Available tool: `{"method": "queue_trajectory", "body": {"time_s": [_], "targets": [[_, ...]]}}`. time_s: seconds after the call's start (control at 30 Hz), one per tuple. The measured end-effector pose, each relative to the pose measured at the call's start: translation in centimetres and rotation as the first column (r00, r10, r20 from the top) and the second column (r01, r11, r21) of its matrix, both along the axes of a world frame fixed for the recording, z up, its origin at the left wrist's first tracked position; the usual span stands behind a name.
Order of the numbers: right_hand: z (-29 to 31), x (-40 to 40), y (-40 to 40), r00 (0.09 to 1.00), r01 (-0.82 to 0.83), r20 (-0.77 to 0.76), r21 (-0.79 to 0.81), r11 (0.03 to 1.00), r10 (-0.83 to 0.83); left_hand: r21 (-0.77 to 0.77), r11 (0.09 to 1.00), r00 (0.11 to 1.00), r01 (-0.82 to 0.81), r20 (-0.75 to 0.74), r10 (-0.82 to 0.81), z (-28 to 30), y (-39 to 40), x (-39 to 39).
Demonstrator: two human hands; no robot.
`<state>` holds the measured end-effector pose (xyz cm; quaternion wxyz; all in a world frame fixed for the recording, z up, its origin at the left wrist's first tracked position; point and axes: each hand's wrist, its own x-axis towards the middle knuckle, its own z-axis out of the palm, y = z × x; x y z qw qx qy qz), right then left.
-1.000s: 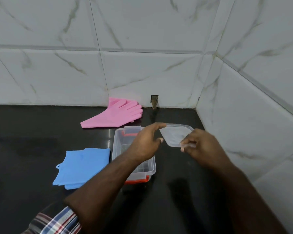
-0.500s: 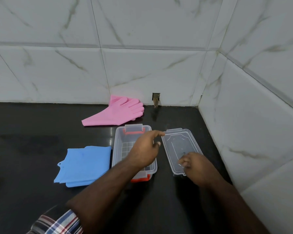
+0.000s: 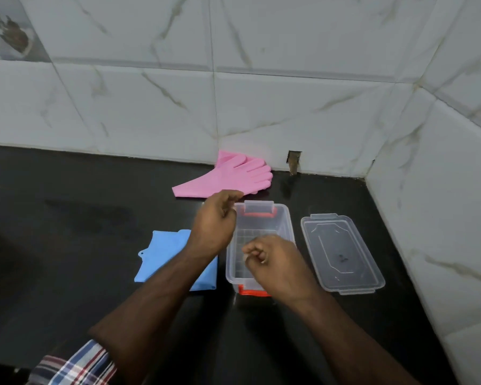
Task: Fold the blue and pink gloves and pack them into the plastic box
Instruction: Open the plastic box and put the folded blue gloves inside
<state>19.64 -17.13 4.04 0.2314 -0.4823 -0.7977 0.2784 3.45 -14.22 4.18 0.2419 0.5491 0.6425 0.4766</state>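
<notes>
The clear plastic box [image 3: 285, 226] with orange latches sits open and empty on the black counter. Its clear lid [image 3: 342, 252] lies flat just to its right. The folded blue gloves [image 3: 161, 254] lie left of the box, partly under my left forearm. Flat against the back wall lie the pink gloves [image 3: 228, 176], unfolded. My left hand [image 3: 214, 226] hovers over the box's far left corner, fingers curled, holding nothing. Over the near half of the box my right hand [image 3: 272, 259] is loosely fisted and empty.
White marble-look tiled walls meet in a corner at the right, close to the lid. A small hole [image 3: 294, 161] shows in the back wall at counter level. The black counter [image 3: 67, 232] stretches away to the left.
The lid went from my hands down onto the counter right of the box. My right hand let go and moved left over the box. My left hand drew back toward the far left corner.
</notes>
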Motion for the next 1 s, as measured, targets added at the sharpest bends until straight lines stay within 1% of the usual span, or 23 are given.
{"method": "queue_trajectory", "body": {"time_s": [0.03,0.1,0.2,0.27,0.33,0.43,0.57,0.7,0.77,0.83,0.9,1.0], "targets": [[-0.3,-1.3,-0.3,0.999,-0.032,0.011,-0.006,0.999,0.032,-0.016,1.0,1.0,-0.015,0.008,0.015,-0.3,-0.1,-1.0],[-0.8,-3.7,-1.0,0.999,-0.046,0.009,0.003,0.999,0.046,-0.047,0.998,0.999,-0.032,0.005,0.032,-1.2,-0.5,-2.8],[-1.1,-6.4,-2.3,0.997,-0.055,-0.047,0.022,0.998,0.056,-0.079,0.996,0.999,-0.039,0.009,0.04,-2.8,-0.8,-5.4],[-1.3,-8.0,-3.3,0.993,-0.091,-0.07,-0.011,0.996,0.09,-0.111,0.993,1.0,-0.026,-0.001,0.026,-3.8,-0.9,-6.8],[-2.1,-9.5,-4.1,0.994,-0.099,-0.062,-0.082,0.992,0.094,-0.149,0.989,1.0,-0.005,-0.006,0.004,-4.7,-1.1,-8.2],[-4.0,-10.9,-4.3,0.999,-0.027,0.02,-0.164,0.986,0.031,-0.198,0.98,0.999,0.035,0.021,-0.031,-5.8,-1.6,-9.7],[-5.6,-12.1,-4.1,0.99,0.11,0.113,-0.185,0.976,-0.09,-0.26,0.963,0.996,0.074,-0.022,-0.082,-7.4,-2.2,-10.9],[-6.0,-13.3,-3.6,0.969,0.236,0.132,-0.255,0.938,-0.208,-0.241,0.965,0.99,0.105,-0.066,-0.125,-8.5,-2.7,-11.1],[-5.8,-13.5,-3.1,0.951,0.308,0.082,-0.318,0.897,-0.297,-0.203,0.972,0.988,0.114,-0.081,-0.133,-8.8,-3.1,-11.2],[-5.6,-13.8,-2.7,0.915,0.373,0.002,-0.387,0.843,-0.404,-0.18,0.975,0.984,0.131,-0.095,-0.15,-9.0,-3.3,-11.4],[-5.5,-14.3,-2.4,0.843,0.407,-0.115,-0.501,0.764,-0.525,-0.166,0.975,0.981,0.145,-0.101,-0.163,-9.3,-3.6,-11.7],[-5.1,-15.1,-2.2,0.706,0.381,-0.26,-0.645,0.662,-0.659,-0.121,0.98,0.98,0.159,-0.102,-0.172,-10.0,-3.9,-12.1]]}}
